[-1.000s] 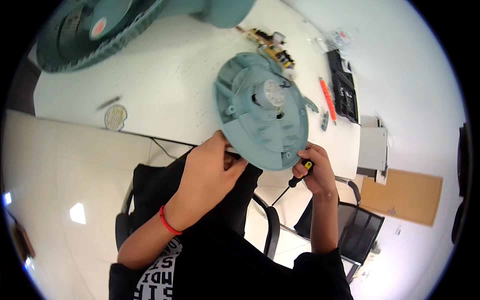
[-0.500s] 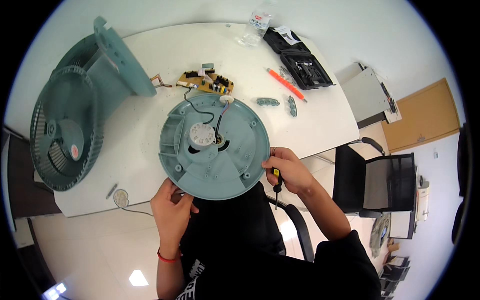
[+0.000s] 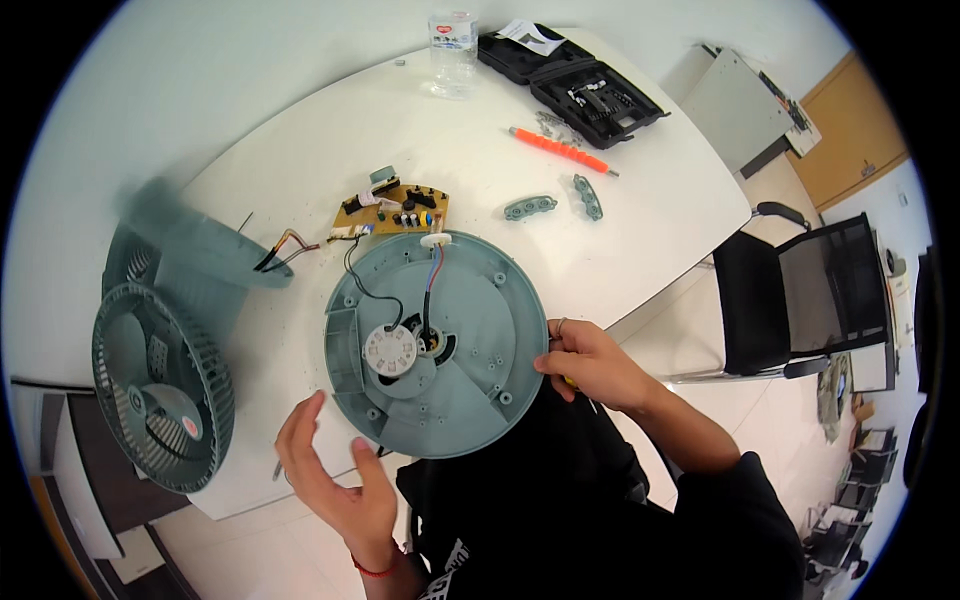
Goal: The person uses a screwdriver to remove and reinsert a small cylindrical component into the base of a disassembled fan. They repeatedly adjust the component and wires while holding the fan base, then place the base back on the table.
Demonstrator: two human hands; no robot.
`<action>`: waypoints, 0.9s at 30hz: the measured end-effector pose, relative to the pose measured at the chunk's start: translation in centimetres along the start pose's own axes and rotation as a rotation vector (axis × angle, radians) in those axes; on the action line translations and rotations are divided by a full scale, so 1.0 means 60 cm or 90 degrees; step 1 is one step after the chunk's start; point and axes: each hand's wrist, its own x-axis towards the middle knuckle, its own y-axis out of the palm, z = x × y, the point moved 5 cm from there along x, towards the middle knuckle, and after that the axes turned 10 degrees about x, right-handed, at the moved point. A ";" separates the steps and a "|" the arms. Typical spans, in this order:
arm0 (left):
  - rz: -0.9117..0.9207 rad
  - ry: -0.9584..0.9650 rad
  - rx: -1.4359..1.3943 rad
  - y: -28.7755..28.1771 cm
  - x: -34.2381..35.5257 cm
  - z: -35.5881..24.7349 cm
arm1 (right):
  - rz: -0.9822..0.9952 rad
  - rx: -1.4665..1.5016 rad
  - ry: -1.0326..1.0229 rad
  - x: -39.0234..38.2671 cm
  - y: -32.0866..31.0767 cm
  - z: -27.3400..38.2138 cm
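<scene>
A round grey-green plastic base [image 3: 470, 320] sits tilted slightly at the table's front edge, with a small silver motor [image 3: 390, 350] and wires on it. My right hand [image 3: 590, 365] grips its right rim, a screwdriver's yellow handle [image 3: 570, 382] showing beneath the fingers. My left hand [image 3: 340, 480] is open beside the lower-left rim, fingers apart and holding nothing. Wires run from the base to a circuit board [image 3: 390, 210] just behind it. On the left lies a matching housing [image 3: 205, 435] with a slotted, ring-shaped edge.
The white table [image 3: 300, 140] also carries a black tool case [image 3: 590, 110], a plastic bottle [image 3: 454, 50], an orange-handled tool [image 3: 558, 150] and two small green pieces [image 3: 530, 208]. A black chair [image 3: 760, 300] stands to the right.
The base has come down from a raised, tilted position to a flatter one. My left hand has let go of its rim and opened. The view has shifted.
</scene>
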 end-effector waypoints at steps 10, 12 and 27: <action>0.150 0.062 -0.042 0.098 0.091 -0.019 | 0.024 -0.141 0.099 -0.003 -0.010 0.042; 0.151 0.102 0.003 0.100 0.089 -0.011 | 0.035 -0.152 0.110 0.009 -0.009 0.046; 0.172 0.314 -0.070 0.115 0.108 0.022 | 0.072 -0.083 0.027 0.004 -0.027 -0.011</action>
